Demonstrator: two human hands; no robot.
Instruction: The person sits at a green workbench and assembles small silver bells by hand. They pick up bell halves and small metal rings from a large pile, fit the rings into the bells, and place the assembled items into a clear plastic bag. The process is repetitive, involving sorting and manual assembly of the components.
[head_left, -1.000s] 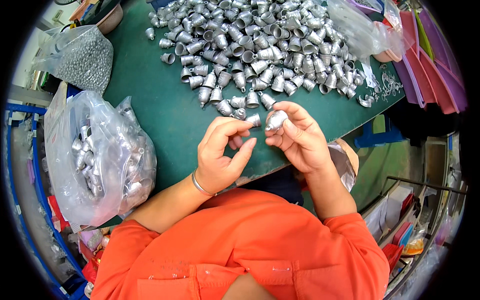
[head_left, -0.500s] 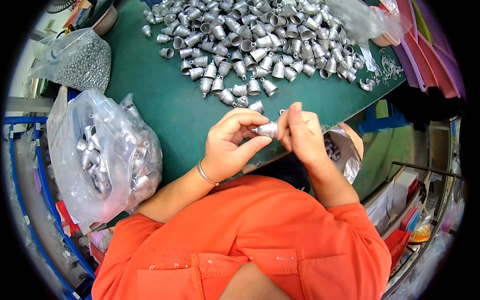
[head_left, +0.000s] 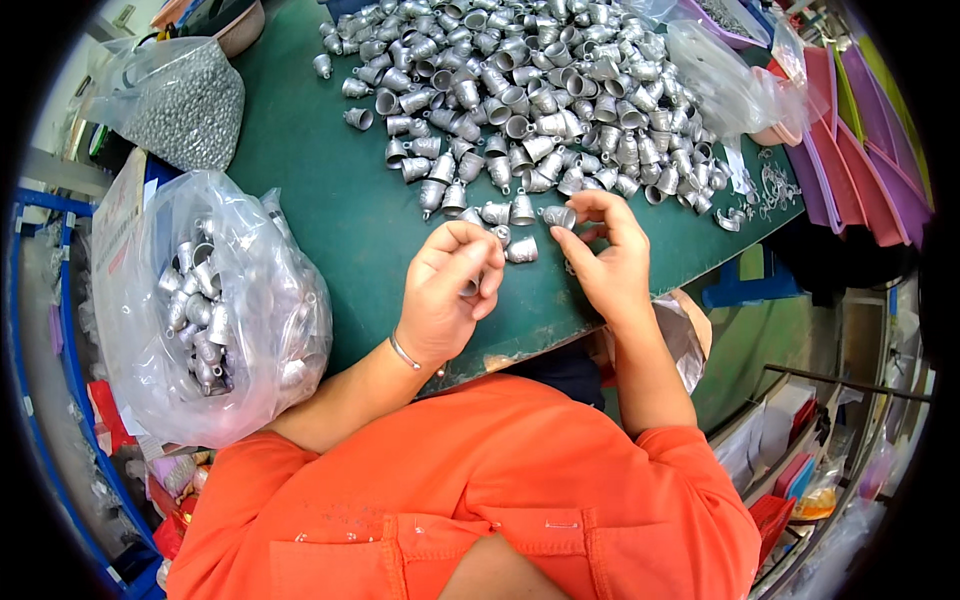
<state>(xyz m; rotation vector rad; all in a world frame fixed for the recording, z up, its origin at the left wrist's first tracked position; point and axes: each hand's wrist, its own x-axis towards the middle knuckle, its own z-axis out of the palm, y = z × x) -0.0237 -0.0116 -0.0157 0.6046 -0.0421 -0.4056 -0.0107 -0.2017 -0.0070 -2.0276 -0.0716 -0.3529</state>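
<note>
My left hand (head_left: 447,292) is closed above the near part of the table, fingers curled around a small silver metal bell (head_left: 469,288). Only a bit of that bell shows beneath the fingers. Farther forward, my right hand (head_left: 612,262) has its thumb and forefinger at another silver bell (head_left: 557,216), which lies on its side at the near edge of a large pile of bells (head_left: 520,95). Between the hands, a loose bell (head_left: 521,250) rests on the green tabletop (head_left: 400,305).
Left of my arm stands a clear plastic bag of bells (head_left: 215,320); behind it is a bag of small silver beads (head_left: 190,110). Small metal bits (head_left: 765,190) lie at the table's right, near pink and purple bins (head_left: 850,150). Below the edge is a paper-lined container (head_left: 682,335).
My right hand has left the bell in my left hand and reached forward to another at the pile's edge. My left hand has turned and its fingers have curled in.
</note>
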